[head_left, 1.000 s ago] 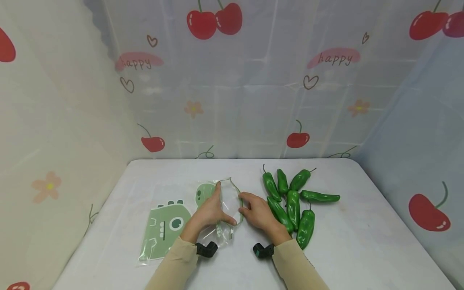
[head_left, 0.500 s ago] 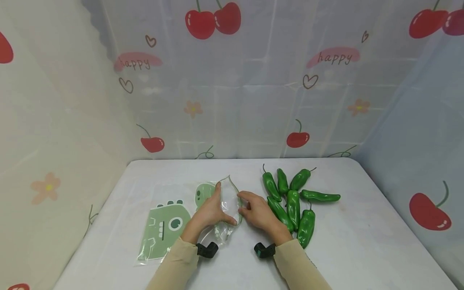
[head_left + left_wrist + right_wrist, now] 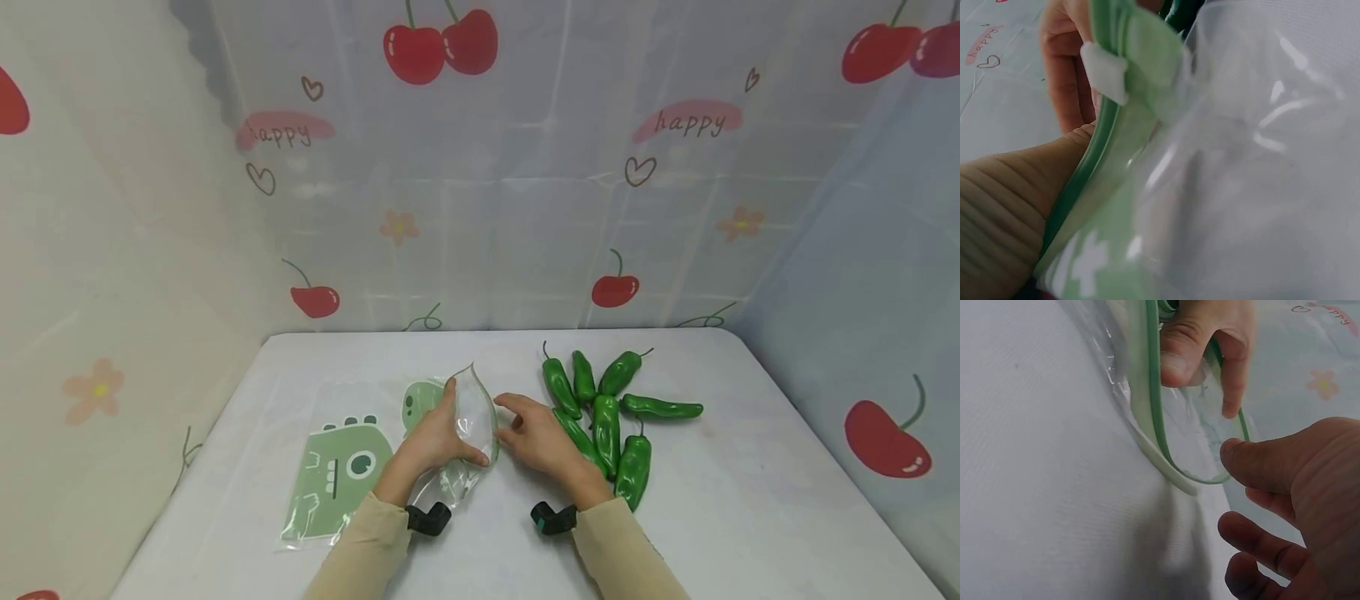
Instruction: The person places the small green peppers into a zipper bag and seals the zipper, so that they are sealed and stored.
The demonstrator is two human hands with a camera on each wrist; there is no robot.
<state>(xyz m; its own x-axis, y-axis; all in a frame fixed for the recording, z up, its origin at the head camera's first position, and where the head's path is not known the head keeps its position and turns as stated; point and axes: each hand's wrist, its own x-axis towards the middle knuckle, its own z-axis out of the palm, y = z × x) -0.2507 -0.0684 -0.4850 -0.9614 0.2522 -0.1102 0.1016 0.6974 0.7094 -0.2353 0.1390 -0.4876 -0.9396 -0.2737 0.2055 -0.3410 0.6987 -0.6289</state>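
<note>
A clear zip bag point(image 3: 476, 412) with a green dinosaur print lies at the table's middle, its mouth spread into a wide loop. My left hand point(image 3: 433, 440) is at that mouth, thumb and forefinger stretched far apart against the rim. A white slider point(image 3: 1105, 72) sits on the green zip edge in the left wrist view. My right hand point(image 3: 536, 437) is just right of the mouth, fingers loosely bent and holding nothing. In the right wrist view, its thumb is close to the green rim point(image 3: 1159, 406); whether they touch, I cannot tell.
Several green peppers point(image 3: 606, 433) lie in a cluster right of my right hand. A second dinosaur zip bag point(image 3: 345, 475) lies flat at the left, partly behind my left forearm. Printed curtains point(image 3: 510, 208) stand behind and beside the white table point(image 3: 750, 500).
My right hand has drawn slightly right, off the bag's rim. The bag's mouth has become rounder and wider. My left hand has hardly moved.
</note>
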